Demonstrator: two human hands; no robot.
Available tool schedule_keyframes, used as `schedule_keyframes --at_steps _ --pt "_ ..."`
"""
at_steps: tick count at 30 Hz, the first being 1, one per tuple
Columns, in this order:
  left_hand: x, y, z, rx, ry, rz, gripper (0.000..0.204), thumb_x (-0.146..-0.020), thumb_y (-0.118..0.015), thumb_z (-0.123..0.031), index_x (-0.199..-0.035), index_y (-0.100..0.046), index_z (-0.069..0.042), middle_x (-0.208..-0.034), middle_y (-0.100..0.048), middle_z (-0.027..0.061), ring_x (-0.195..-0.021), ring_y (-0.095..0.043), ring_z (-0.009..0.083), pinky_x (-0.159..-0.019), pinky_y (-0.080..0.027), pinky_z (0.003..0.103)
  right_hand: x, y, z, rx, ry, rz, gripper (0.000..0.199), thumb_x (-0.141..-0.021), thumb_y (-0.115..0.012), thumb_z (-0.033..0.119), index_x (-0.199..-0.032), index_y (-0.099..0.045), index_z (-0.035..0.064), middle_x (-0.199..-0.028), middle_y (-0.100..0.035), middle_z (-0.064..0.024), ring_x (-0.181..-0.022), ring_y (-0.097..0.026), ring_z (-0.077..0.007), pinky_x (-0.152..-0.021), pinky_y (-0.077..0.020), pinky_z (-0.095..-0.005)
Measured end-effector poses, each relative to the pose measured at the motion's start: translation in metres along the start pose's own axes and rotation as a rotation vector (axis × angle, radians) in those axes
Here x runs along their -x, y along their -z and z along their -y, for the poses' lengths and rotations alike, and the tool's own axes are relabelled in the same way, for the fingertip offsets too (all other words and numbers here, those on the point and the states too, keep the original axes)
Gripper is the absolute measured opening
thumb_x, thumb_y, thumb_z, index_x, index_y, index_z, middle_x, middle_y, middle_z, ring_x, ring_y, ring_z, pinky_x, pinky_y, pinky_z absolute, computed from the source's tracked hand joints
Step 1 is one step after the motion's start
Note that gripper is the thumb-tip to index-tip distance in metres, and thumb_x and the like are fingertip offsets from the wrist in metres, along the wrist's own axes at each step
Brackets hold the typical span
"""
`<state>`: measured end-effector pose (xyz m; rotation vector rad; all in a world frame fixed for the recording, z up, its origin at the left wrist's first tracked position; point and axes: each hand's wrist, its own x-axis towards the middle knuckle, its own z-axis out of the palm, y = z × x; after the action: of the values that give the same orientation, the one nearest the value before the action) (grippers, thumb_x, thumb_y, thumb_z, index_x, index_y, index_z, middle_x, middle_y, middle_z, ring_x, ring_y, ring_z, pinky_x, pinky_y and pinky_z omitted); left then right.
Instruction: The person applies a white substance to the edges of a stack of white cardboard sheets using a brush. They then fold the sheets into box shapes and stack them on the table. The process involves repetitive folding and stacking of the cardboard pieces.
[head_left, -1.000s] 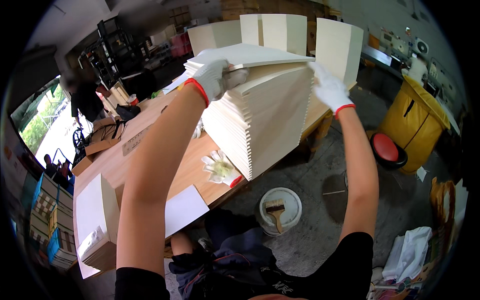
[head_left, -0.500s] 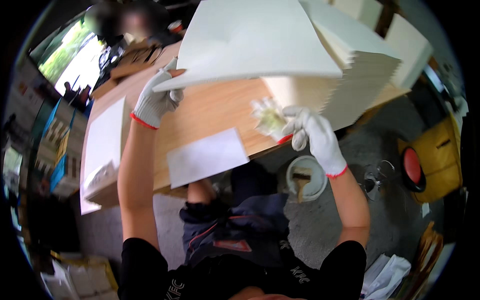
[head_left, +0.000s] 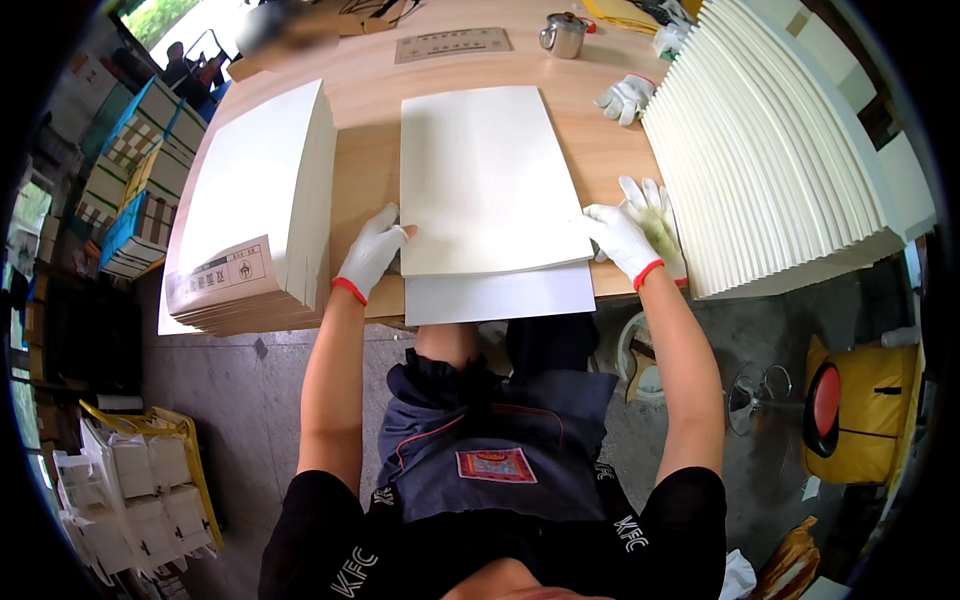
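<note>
We press our gloved left hand [head_left: 372,252] & right hand [head_left: 622,238] flat, grip spread, on both sides of the white sheet [head_left: 487,177] on the bench [head_left: 366,110].

Bright, even daylight from the window [head_left: 170,20] at upper left; soft shadows, sharp centre, fisheye bending, black rim.

Head-worn fisheye camera looking straight down over the table [head_left: 370,110].

The single view is sitting close above the work, facing down and slightly forward, so the person's lap is filling the lower middle and both forearms are entering from the bottom edge. The table is taking up the upper half, near the lens, with straight edges bending toward the dark round rim. Floor is showing at both sides.
</note>
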<state>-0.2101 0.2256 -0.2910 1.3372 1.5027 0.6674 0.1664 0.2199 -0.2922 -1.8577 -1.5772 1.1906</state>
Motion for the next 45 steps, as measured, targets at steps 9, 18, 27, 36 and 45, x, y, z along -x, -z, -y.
schedule_keyframes --at_steps 9,18,27,36,45 --pt "0.066 -0.018 0.052 -0.804 -0.514 -0.433 0.073 -0.068 -0.086 -0.04 -0.129 -0.059 -0.01 -0.14 -0.053 0.0158 -0.133 -0.044 0.0387 -0.108 -0.04 0.045 0.068 -0.044 -0.022 0.832 0.433 -0.681 0.056 -0.082 -0.073 0.047 -0.123 -0.063 0.0105 -0.125 -0.063 -0.0131 -0.117 -0.057 -0.0359 -0.099 -0.0443 -0.0472" --pt "0.074 -0.017 0.048 -0.831 -0.486 -0.337 0.074 -0.068 -0.085 -0.04 -0.128 -0.061 -0.005 -0.148 -0.046 0.0199 -0.136 -0.04 0.0412 -0.111 -0.037 0.046 0.064 -0.052 -0.038 0.634 0.579 -0.623 0.065 -0.08 -0.075 0.049 -0.128 -0.062 0.0069 -0.137 -0.056 -0.0122 -0.125 -0.051 -0.0339 -0.107 -0.0383 -0.048" --pt "0.07 -0.015 0.045 -0.887 -0.394 -0.237 0.074 -0.075 -0.078 -0.049 -0.134 -0.057 -0.009 -0.155 -0.036 0.0157 -0.143 -0.028 0.0403 -0.12 -0.022 0.05 0.065 -0.05 -0.04 0.698 0.599 -0.586 0.068 -0.083 -0.071 0.05 -0.131 -0.06 0.0027 -0.138 -0.056 -0.0162 -0.127 -0.049 -0.0355 -0.111 -0.0349 -0.0492" --pt "0.071 -0.015 0.044 -0.85 -0.43 -0.237 0.071 -0.075 -0.078 -0.048 -0.129 -0.058 -0.007 -0.155 -0.037 0.0177 -0.143 -0.03 0.0418 -0.119 -0.022 0.051 0.067 -0.049 -0.04 0.692 0.601 -0.571 0.068 -0.085 -0.069 0.049 -0.132 -0.059 0.001 -0.139 -0.055 -0.0175 -0.128 -0.049 -0.0362 -0.111 -0.0341 -0.0492" --pt "0.071 -0.014 0.045 -0.87 -0.467 -0.258 0.064 -0.073 -0.081 -0.043 -0.117 -0.061 -0.001 -0.151 -0.041 0.0204 -0.138 -0.035 0.044 -0.114 -0.029 0.051 0.066 -0.05 -0.039 0.705 0.59 -0.556 0.069 -0.087 -0.065 0.051 -0.134 -0.057 0.0018 -0.14 -0.053 -0.0179 -0.13 -0.047 -0.0361 -0.113 -0.0326 -0.0488"
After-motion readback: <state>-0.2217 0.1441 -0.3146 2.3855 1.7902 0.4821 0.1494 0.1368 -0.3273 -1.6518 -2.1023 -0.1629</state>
